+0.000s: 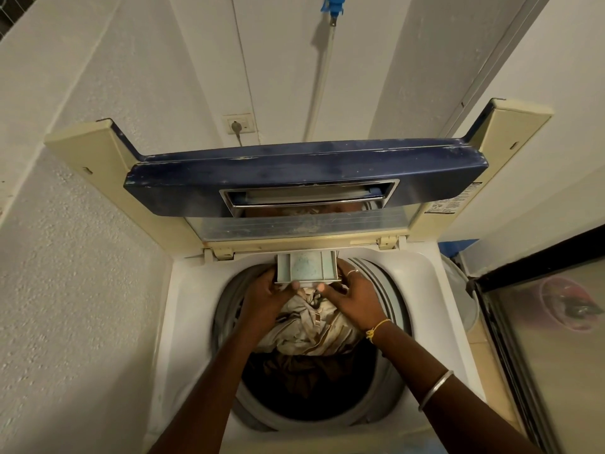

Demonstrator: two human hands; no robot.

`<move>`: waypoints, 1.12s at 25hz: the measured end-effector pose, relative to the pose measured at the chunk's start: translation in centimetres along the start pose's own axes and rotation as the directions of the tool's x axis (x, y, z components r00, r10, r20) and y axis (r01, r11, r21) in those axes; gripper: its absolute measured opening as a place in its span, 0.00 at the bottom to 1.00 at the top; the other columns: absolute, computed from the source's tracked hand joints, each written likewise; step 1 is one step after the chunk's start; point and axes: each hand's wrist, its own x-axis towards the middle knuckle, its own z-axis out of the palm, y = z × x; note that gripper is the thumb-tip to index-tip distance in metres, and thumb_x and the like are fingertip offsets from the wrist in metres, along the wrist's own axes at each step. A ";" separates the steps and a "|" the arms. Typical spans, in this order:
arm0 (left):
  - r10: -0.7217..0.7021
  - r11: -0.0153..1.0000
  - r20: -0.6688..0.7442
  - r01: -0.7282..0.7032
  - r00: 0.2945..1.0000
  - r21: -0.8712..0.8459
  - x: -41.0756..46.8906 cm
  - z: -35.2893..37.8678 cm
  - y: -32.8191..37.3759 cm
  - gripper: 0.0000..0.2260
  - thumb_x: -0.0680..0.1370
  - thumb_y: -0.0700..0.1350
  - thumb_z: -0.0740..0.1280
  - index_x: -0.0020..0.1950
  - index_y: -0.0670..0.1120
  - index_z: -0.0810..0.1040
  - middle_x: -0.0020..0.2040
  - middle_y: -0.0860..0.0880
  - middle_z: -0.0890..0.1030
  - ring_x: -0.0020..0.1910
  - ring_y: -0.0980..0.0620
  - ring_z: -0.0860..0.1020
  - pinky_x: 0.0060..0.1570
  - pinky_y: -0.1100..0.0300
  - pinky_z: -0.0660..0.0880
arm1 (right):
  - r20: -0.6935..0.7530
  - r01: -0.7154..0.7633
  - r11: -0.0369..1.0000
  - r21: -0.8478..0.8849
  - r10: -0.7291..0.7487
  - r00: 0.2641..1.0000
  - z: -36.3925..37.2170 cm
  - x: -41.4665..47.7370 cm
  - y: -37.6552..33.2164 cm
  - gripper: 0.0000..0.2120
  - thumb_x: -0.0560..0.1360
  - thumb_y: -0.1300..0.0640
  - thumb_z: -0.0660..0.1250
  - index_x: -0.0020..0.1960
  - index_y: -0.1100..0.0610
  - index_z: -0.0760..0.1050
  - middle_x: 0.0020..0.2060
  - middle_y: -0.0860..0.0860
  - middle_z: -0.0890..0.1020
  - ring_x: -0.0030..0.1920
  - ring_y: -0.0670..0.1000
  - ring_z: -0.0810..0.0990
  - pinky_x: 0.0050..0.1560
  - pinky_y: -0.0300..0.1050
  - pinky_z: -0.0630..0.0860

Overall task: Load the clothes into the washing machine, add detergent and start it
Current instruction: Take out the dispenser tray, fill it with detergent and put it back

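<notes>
Hands, left hand (pixel 263 294) and right hand (pixel 352 294), grip the light, rigid plastic detergent drawer (pixel 307 266) by its front corners above soft clothes (pixel 314 326) in the drum.

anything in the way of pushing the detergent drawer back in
Nothing visible. The left hand and right hand grip the detergent drawer at the back of the washing machine; the clothes lie below it, not behind.

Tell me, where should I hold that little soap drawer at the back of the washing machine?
Hold the drawer by its two front corners, reaching from the front across the clothes, as the left hand and right hand do. It sticks out level toward you from the back rim, and its open top shows powder, so keep it flat.
</notes>
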 end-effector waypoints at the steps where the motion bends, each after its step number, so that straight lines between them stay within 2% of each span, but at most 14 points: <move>1: 0.036 0.999 0.029 -0.036 0.999 0.009 0.0 -0.1 -0.4 0.23 0.69 0.63 0.74 0.62 0.59 0.79 0.58 0.53 0.85 0.59 0.53 0.82 0.60 0.48 0.79 | 0.000 0.007 1.000 -0.004 -0.007 1.000 -0.1 -0.2 0.4 0.19 0.73 0.54 0.75 0.63 0.51 0.76 0.53 0.42 0.83 0.53 0.38 0.81 0.53 0.29 0.75; 4: 0.109 0.979 -0.015 -0.104 0.994 0.175 0.0 -0.1 -0.9 0.22 0.74 0.58 0.71 0.67 0.55 0.77 0.58 0.56 0.84 0.59 0.57 0.81 0.60 0.48 0.79 | -0.111 -0.009 0.995 -0.101 -0.003 0.994 -0.4 0.0 0.2 0.22 0.71 0.60 0.75 0.64 0.53 0.78 0.52 0.41 0.82 0.48 0.26 0.76 0.51 0.20 0.69; 6: 0.131 0.969 -0.095 -0.107 0.987 0.223 -0.3 -0.1 0.0 0.17 0.77 0.52 0.71 0.66 0.51 0.79 0.54 0.57 0.85 0.55 0.60 0.81 0.57 0.53 0.80 | -0.154 -0.026 0.992 -0.124 0.007 0.988 -0.5 0.3 -0.1 0.20 0.71 0.60 0.76 0.63 0.55 0.80 0.51 0.45 0.84 0.46 0.26 0.77 0.50 0.21 0.69; 8: 0.157 0.963 -0.166 -0.113 0.974 0.246 -0.4 0.2 0.8 0.14 0.78 0.48 0.71 0.63 0.49 0.82 0.51 0.55 0.85 0.51 0.62 0.81 0.52 0.59 0.79 | -0.202 -0.075 0.989 -0.124 0.049 0.978 -0.4 0.5 -0.2 0.16 0.71 0.56 0.76 0.59 0.54 0.81 0.49 0.46 0.85 0.45 0.35 0.80 0.53 0.32 0.75; 10: 0.166 0.958 -0.230 -0.102 0.959 0.268 -0.3 0.7 1.0 0.11 0.77 0.51 0.72 0.57 0.49 0.84 0.46 0.54 0.86 0.46 0.59 0.82 0.45 0.61 0.77 | -0.257 -0.113 0.986 -0.124 0.078 0.963 0.0 0.7 -0.1 0.09 0.71 0.52 0.75 0.51 0.50 0.82 0.42 0.44 0.85 0.44 0.43 0.82 0.51 0.45 0.79; 11: 0.153 0.960 -0.268 -0.078 0.951 0.271 0.0 0.9 0.9 0.10 0.77 0.52 0.72 0.54 0.49 0.85 0.42 0.55 0.85 0.43 0.58 0.83 0.41 0.61 0.76 | -0.280 -0.130 0.984 -0.126 0.090 0.956 0.2 0.9 -0.1 0.06 0.71 0.49 0.74 0.46 0.50 0.82 0.38 0.44 0.84 0.41 0.45 0.82 0.49 0.49 0.79; 13: 0.110 0.966 -0.342 -0.019 0.933 0.258 0.6 1.1 0.7 0.12 0.77 0.56 0.71 0.48 0.49 0.86 0.35 0.55 0.83 0.36 0.57 0.80 0.36 0.61 0.72 | -0.317 -0.166 0.979 -0.115 0.122 0.940 0.5 1.5 0.0 0.11 0.71 0.45 0.73 0.40 0.52 0.79 0.33 0.46 0.82 0.37 0.47 0.81 0.45 0.51 0.79; 16: 0.094 0.962 -0.397 0.019 0.913 0.271 1.3 1.0 0.4 0.18 0.77 0.62 0.68 0.46 0.48 0.86 0.35 0.52 0.84 0.36 0.55 0.81 0.38 0.58 0.76 | -0.343 -0.228 0.969 -0.094 0.184 0.921 0.8 2.5 0.2 0.14 0.71 0.41 0.73 0.37 0.51 0.79 0.30 0.46 0.82 0.34 0.47 0.80 0.43 0.52 0.79; 22: -0.002 0.980 -0.394 0.081 0.919 0.184 2.7 1.6 0.6 0.17 0.78 0.59 0.67 0.43 0.46 0.86 0.34 0.50 0.85 0.36 0.53 0.83 0.42 0.54 0.81 | -0.410 -0.287 0.957 -0.045 0.244 0.879 1.1 3.5 0.1 0.15 0.70 0.40 0.74 0.35 0.51 0.79 0.30 0.46 0.82 0.34 0.45 0.81 0.45 0.49 0.80; 24: -0.061 0.989 -0.369 0.105 0.927 0.100 3.2 2.0 0.4 0.18 0.79 0.58 0.67 0.43 0.46 0.86 0.34 0.50 0.85 0.33 0.51 0.84 0.40 0.53 0.83 | -0.439 -0.312 0.950 -0.031 0.267 0.858 1.4 3.7 -0.1 0.16 0.69 0.39 0.74 0.34 0.51 0.79 0.29 0.45 0.82 0.34 0.45 0.81 0.44 0.49 0.80; 28: -0.150 0.988 -0.333 0.152 0.931 -0.022 4.2 2.6 0.3 0.19 0.81 0.55 0.66 0.44 0.40 0.84 0.32 0.47 0.84 0.30 0.52 0.83 0.31 0.58 0.80 | -0.469 -0.390 0.919 -0.053 0.322 0.823 1.6 4.0 -0.5 0.17 0.68 0.36 0.73 0.34 0.50 0.80 0.29 0.44 0.82 0.34 0.46 0.81 0.43 0.48 0.81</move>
